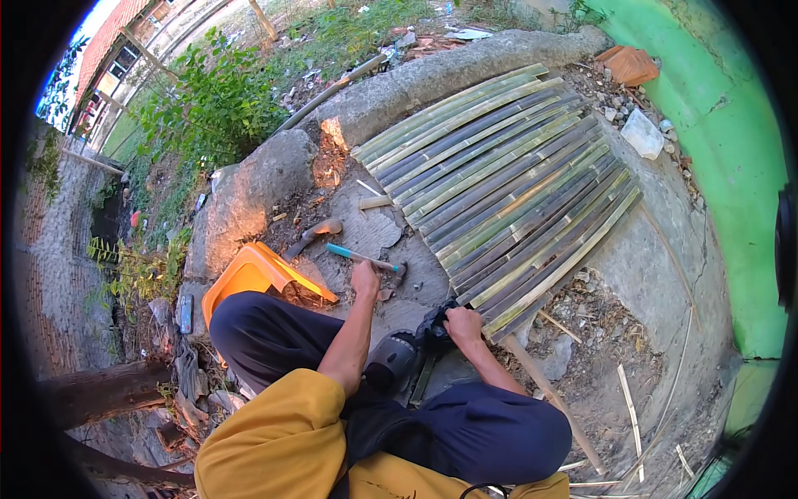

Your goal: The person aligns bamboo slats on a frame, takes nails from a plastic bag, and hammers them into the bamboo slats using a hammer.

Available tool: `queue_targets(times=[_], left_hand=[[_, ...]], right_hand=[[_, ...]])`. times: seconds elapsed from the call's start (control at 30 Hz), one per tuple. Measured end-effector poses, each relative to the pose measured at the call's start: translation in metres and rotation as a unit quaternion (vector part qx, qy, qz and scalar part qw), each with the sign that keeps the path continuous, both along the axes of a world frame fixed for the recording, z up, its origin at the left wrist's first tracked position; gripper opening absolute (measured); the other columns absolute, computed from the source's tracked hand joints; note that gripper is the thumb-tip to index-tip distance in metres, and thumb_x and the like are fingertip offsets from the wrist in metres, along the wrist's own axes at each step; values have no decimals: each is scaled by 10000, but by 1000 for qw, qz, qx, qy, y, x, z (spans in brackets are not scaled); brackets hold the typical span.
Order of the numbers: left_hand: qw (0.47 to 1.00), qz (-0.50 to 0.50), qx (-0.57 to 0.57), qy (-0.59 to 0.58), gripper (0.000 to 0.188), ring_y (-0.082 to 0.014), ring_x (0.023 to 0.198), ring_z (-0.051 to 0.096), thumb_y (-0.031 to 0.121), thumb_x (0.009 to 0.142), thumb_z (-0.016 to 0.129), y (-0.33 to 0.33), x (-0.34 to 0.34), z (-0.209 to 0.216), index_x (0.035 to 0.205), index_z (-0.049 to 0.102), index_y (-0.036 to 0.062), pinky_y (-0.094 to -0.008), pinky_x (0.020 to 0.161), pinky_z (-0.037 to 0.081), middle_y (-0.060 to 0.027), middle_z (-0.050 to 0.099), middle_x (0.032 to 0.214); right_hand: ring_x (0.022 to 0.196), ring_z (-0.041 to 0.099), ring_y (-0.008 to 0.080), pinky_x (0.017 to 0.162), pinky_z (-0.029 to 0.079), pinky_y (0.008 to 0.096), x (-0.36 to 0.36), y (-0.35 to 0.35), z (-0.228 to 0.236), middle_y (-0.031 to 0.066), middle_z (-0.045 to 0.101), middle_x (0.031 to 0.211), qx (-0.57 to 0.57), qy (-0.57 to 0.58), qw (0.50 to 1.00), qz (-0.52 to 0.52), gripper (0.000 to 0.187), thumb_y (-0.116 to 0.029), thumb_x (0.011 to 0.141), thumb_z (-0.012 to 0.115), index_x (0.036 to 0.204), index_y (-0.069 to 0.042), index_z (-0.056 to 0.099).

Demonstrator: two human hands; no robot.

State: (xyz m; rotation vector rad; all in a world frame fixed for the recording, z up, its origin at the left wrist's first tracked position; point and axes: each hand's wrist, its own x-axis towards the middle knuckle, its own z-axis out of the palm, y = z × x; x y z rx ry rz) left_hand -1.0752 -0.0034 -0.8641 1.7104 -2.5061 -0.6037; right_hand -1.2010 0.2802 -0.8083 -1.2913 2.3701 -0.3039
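My left hand [364, 280] is closed around the handle of a hammer [339, 249], whose teal grip sticks out to the left and whose dark head points right. My right hand [462, 323] is closed on a crumpled black plastic bag [435, 329] beside my dark shoe [394, 358]; the bag's contents are hidden. Just ahead of that hand is the near corner of a panel of split bamboo slats [507, 183], green and dark brown, laid side by side. Beyond the hammer lies a curved blade tool with a wooden handle [327, 227].
An orange plastic chair [249, 274] lies left of my knee. Wooden logs [108, 392] sit at lower left. A concrete ledge [449, 71] borders the far side, and a green wall [715, 108] stands right. A pole [559, 399] and thin bamboo strips [630, 416] lie near right.
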Motion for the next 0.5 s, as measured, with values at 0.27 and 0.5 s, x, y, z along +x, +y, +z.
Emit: queue_targets(times=[0.27,0.5], left_hand=[[999,-27,28,35,100,-380,846,726,110,771,742,4,7,-15,868,761,93,-487,762,580,-175,740,855],[998,-25,49,18,138,-365,863,734,161,752,791,-3,5,-14,877,793,105,-464,782,586,-169,756,887]], right_hand=[[814,678,381,695,543,531,2,5,-24,135,599,904,-98,-13,995,27,79,-98,830,659,876,-78,721],[799,675,386,689,548,528,7,5,-19,135,591,924,-114,-21,993,21,63,-72,824,644,863,-66,692]])
